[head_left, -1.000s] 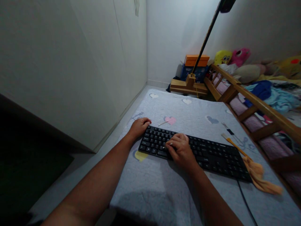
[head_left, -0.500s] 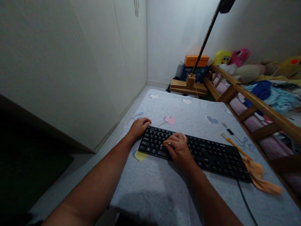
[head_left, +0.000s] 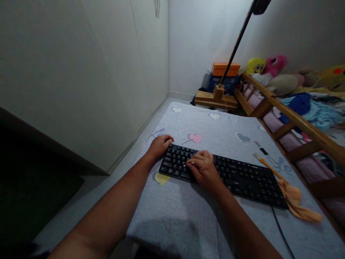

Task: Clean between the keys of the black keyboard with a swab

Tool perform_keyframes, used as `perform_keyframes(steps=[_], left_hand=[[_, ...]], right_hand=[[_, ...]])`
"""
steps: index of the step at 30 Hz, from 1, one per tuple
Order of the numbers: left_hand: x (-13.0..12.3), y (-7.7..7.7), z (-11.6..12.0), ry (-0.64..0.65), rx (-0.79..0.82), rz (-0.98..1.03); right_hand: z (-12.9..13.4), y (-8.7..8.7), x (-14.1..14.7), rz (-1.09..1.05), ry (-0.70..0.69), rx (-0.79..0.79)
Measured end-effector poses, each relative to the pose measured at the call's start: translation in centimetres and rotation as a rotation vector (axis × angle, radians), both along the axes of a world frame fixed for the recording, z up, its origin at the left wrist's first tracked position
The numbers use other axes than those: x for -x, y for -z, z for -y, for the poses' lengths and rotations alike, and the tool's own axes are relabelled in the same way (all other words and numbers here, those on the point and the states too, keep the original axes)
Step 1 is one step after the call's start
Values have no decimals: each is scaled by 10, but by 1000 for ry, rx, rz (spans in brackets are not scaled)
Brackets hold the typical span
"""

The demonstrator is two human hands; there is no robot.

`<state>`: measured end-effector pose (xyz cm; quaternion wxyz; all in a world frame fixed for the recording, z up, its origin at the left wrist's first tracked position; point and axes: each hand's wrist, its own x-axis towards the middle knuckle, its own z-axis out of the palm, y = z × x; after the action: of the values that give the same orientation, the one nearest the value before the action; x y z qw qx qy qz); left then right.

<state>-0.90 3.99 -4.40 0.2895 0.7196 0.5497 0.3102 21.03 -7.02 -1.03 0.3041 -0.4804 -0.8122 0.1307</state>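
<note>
A black keyboard [head_left: 249, 182] lies slantwise on the cloth-covered table. My left hand [head_left: 161, 145] grips its far left corner, thumb toward the top edge and fingers partly hidden. Over the left-middle keys is my right hand [head_left: 204, 167], closed in a pinch on a cotton swab [head_left: 185, 166]. One swab tip points down at the keys; the other shows above the fingers, and most of the stick is hidden. A second cotton swab [head_left: 187, 141] rests on the cloth just beyond the keyboard, near a printed pink heart.
Right of the keyboard lie a yellow-handled brush [head_left: 265, 163], a dark, thin tool [head_left: 264, 151] and an orange cloth [head_left: 293, 198]. A cable [head_left: 281, 230] runs off the near side. A wooden bed rail [head_left: 296, 117] borders the table's right; a pale wardrobe [head_left: 115, 72] stands left.
My right hand has shifted very slightly to the left over the keys, with the swab still pinched. My left hand stays on the keyboard's corner.
</note>
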Motion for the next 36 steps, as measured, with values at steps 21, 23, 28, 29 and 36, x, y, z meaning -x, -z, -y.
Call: perform_keyframes(steps=[21,23,28,29,36], left_hand=[[0,-1,0,-15,13,-1],[0,0,-1,-16,12,-4],[0,-1,0,-2,5,-4],[0,-1,0,-2,1,-6],[0,1,-1,-9,-9,0]], right_hand=[[-3,8,12,-46,0,21],[-2,7,12,-50,-3,12],[-3,7,12,-50,-12,11],[-3,7,12,-48,-12,13],[-3,7,11,-58,-9,33]])
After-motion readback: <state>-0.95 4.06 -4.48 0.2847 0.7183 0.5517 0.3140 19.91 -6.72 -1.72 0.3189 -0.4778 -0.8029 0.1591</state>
